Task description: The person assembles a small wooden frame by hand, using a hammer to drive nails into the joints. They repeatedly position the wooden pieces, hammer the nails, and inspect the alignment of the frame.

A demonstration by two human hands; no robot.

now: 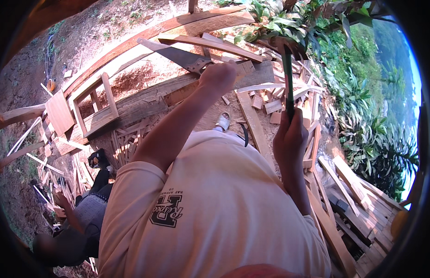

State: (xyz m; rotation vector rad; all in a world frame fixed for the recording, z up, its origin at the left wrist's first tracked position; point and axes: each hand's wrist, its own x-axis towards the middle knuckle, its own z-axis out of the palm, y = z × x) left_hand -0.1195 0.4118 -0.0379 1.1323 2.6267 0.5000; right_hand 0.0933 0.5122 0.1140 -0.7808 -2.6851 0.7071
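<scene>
My left hand point(219, 76) is closed at the handle end of a handsaw point(178, 56), whose dark blade points away to the left. The fist hides the back of the saw's handle. Below the blade runs a weathered plank point(150, 95), with a short pale wood block point(245, 69) just beyond my knuckles. On the right, my right hand point(291, 132) is wrapped round a long, narrow, dark green tool point(288, 85) held upright. Its upper end overlaps a brown shape behind, so I cannot make out what kind of tool it is.
A small wooden frame point(94, 102) rests against the plank at the left. Long beams point(150, 34) lie behind the saw. Offcuts point(273, 106) pile up at the right, and stacked boards point(358, 199) lie lower right. Another person point(90, 213) is low at the left among wood strips.
</scene>
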